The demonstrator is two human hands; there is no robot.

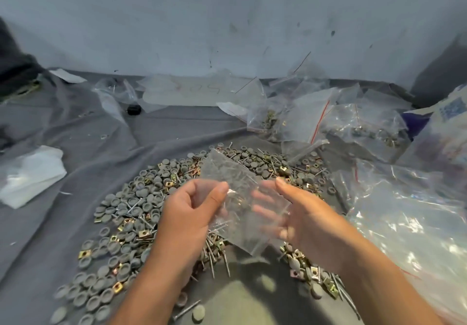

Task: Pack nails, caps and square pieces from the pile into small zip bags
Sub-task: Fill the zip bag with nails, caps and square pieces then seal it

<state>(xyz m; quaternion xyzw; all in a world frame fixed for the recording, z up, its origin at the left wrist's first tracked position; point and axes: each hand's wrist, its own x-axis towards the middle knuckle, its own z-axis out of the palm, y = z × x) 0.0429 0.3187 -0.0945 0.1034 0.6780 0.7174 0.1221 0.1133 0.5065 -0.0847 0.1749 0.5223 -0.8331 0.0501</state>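
Holding the bag (242,198) above the pile (141,198), my left hand (192,213) pinches its edge while my right hand (290,213) spreads behind it; I should keep its mouth open and level.

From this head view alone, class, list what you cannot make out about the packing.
- Contents of the small zip bag: blurred by glare; a few nails show, no count.
- Right hand: fingers smeared behind the plastic, so the grip is unclear.
- Pile under the left hand: hidden.
- Filled bags at right: contents too small.
- Writing on the far sheet: faint.
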